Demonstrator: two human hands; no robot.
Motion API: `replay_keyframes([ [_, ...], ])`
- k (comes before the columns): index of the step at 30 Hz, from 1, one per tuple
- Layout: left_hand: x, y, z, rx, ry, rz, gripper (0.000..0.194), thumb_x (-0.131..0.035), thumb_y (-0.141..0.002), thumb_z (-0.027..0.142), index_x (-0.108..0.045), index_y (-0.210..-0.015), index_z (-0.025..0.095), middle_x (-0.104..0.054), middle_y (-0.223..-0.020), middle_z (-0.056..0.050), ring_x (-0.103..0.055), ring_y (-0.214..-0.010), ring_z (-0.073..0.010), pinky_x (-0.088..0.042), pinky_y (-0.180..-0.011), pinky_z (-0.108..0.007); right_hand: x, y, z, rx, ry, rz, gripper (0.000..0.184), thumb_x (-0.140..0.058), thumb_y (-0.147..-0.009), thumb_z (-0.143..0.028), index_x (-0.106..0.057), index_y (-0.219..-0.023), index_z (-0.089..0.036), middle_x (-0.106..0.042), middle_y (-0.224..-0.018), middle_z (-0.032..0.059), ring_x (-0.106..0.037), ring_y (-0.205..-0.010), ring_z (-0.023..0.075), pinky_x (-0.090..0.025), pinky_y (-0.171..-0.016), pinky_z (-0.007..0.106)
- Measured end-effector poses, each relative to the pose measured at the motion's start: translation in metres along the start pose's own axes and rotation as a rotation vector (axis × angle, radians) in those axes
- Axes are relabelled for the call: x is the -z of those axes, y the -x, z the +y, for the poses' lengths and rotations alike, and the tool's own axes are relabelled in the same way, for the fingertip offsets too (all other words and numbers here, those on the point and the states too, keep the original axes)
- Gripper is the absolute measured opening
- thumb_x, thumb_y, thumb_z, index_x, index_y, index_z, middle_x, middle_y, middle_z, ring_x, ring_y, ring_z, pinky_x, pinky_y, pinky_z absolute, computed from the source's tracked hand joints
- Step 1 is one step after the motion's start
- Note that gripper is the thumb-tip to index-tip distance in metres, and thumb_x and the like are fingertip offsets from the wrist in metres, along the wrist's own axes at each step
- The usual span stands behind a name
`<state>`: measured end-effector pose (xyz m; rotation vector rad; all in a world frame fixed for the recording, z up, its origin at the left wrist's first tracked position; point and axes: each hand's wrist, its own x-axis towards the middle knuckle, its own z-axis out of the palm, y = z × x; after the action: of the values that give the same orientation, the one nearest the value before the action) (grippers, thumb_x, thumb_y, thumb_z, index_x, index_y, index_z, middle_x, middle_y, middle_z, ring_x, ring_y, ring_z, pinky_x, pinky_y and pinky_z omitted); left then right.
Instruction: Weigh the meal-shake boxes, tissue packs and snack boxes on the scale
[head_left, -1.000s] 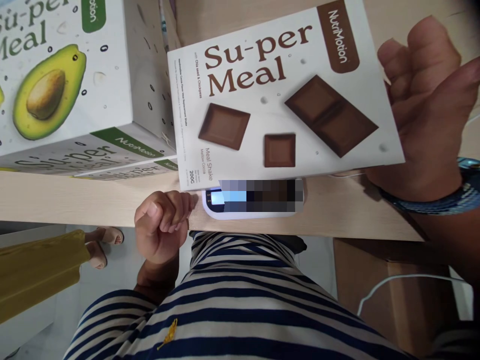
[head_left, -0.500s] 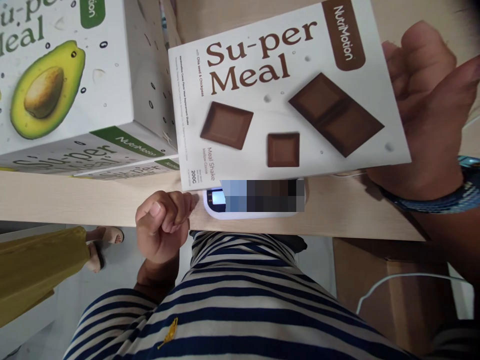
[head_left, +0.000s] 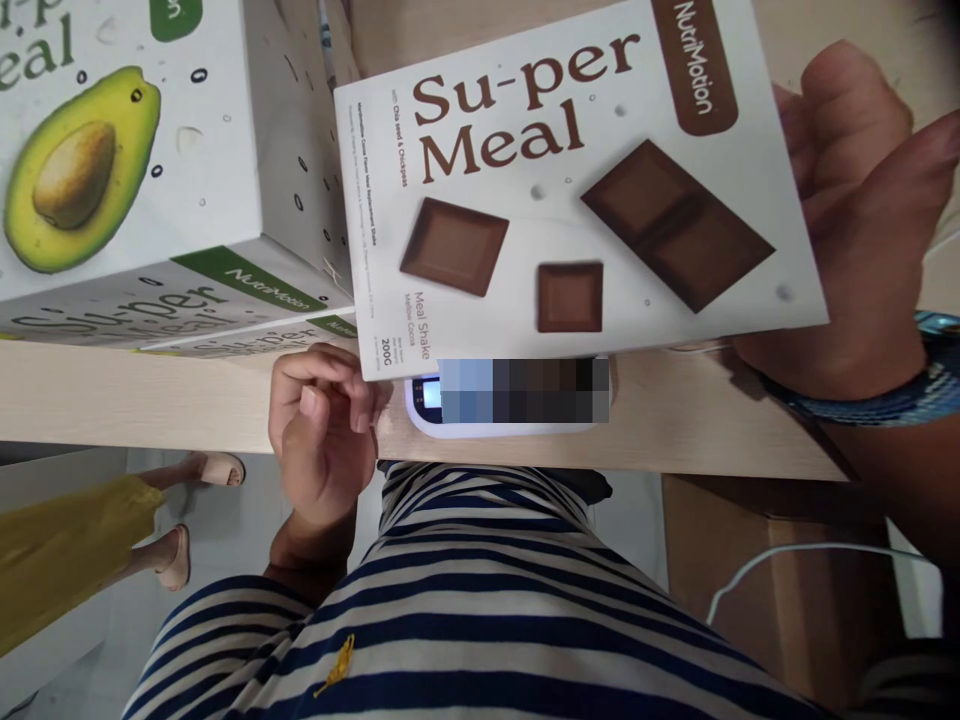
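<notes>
The right hand point(head_left: 847, 230) is clamped on the right edge of the chocolate Su-per Meal box point(head_left: 577, 190), holding it over the white scale point(head_left: 427, 400) on the table point(head_left: 150, 395). The left hand point(head_left: 322, 430), loosely curled and holding nothing, rests at the box's near left corner. The box looks light, stiff and smooth-faced, likely best gripped across its edges. Avocado boxes point(head_left: 135, 170) are stacked just beside it.

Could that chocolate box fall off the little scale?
Maybe. The chocolate box is much wider than the scale under it and hangs over its sides, so it could tip if the right hand at its edge lets go. The left hand touches the box's near corner and might nudge it. It also sits close to the avocado boxes and could bump them.
</notes>
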<state>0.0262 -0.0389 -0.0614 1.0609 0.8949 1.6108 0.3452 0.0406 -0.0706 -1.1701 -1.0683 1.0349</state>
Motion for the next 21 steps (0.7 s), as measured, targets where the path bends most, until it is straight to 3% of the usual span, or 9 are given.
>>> replay_keyframes([
  [2,0.002,0.001,-0.002,-0.018,-0.025,0.018,0.025,-0.078,-0.099,0.046,-0.078,-0.099,0.022,-0.059,-0.073,0.001,-0.045,-0.051,-0.0082,-0.048,-0.053,-0.023,0.003,0.000,0.004,0.011,-0.013,-0.003,0.082,-0.067,-0.063,-0.108,-0.073,-0.126,-0.055,-0.060,-0.156,-0.0133,-0.046,-0.165,0.0307,-0.019,-0.147,0.065],
  [8,0.009,0.005,-0.007,-0.092,-0.138,0.022,0.016,-0.083,-0.094,0.036,-0.078,-0.090,0.022,-0.067,-0.087,-0.002,-0.056,-0.058,-0.0098,-0.051,-0.053,-0.024,0.007,0.001,0.007,0.060,-0.025,-0.021,0.060,-0.070,-0.071,-0.102,-0.078,-0.117,-0.063,-0.063,-0.150,-0.0191,-0.050,-0.162,0.0296,-0.026,-0.145,0.065],
  [14,0.004,0.003,-0.005,-0.063,-0.087,0.034,0.014,-0.082,-0.094,0.035,-0.082,-0.101,0.023,-0.065,-0.080,-0.001,-0.058,-0.059,-0.0104,-0.051,-0.056,-0.024,0.012,-0.001,0.012,0.126,-0.017,0.000,0.055,-0.071,-0.078,-0.096,-0.077,-0.122,-0.063,-0.064,-0.151,-0.0214,-0.044,-0.167,0.0248,-0.033,-0.146,0.056],
  [17,0.003,0.003,-0.001,-0.010,-0.036,0.002,0.030,-0.083,-0.095,0.046,-0.080,-0.115,0.024,-0.062,-0.069,0.001,-0.051,-0.054,-0.0107,-0.051,-0.056,-0.025,0.012,-0.002,0.012,0.141,-0.009,0.009,0.056,-0.071,-0.078,-0.096,-0.078,-0.122,-0.062,-0.066,-0.148,-0.0220,-0.035,-0.172,0.0211,-0.032,-0.147,0.051],
  [21,0.007,0.007,0.004,-0.005,0.029,-0.049,0.048,-0.071,-0.102,0.060,-0.073,-0.135,0.026,-0.053,-0.059,0.006,-0.033,-0.045,-0.0095,-0.045,-0.050,-0.026,0.009,0.000,0.008,0.120,0.014,0.010,0.053,-0.064,-0.080,-0.099,-0.076,-0.120,-0.066,-0.062,-0.152,-0.0261,-0.031,-0.174,0.0206,-0.030,-0.147,0.052],
])
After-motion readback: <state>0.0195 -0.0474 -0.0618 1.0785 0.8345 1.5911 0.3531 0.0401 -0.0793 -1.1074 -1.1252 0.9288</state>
